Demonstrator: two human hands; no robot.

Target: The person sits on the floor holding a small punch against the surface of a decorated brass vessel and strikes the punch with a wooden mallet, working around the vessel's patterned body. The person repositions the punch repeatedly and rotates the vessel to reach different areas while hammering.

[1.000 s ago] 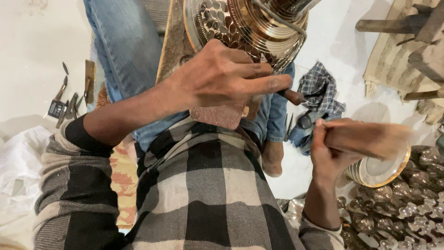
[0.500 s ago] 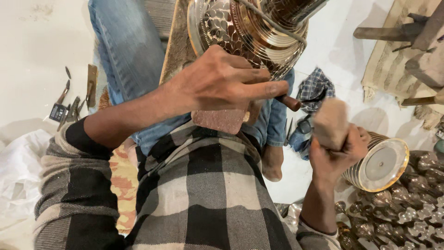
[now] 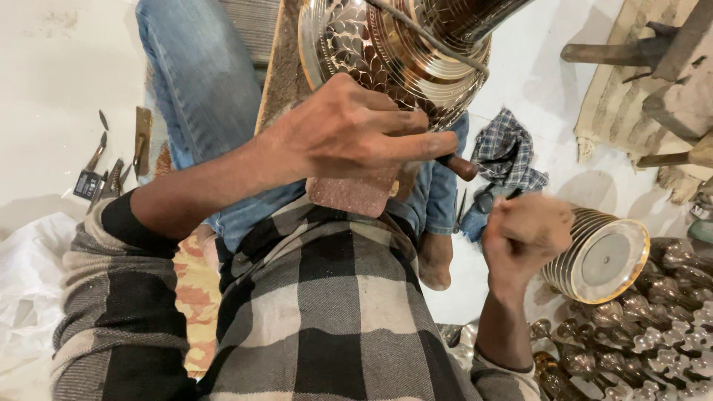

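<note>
White floor [image 3: 59,89] lay under crossed legs. I saw left hand [image 3: 349,137] pinching dark-handled tool [image 3: 460,167] against engraved round brass vessel [image 3: 386,52] on lap. Right hand [image 3: 527,234] fisted, contents hidden, near ribbed brass cylinder [image 3: 601,256].

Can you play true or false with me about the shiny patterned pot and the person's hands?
1. The left hand rests on the engraved metal vessel. True.
2. The right hand lies flat and open on the floor. False: it is raised and closed in a fist.
3. A checked cloth lies on the floor. True.
4. The ribbed metal piece near the right hand is bright blue. False: it is silvery with a golden rim.
5. Small hand tools lie on the floor at the left. True.
</note>
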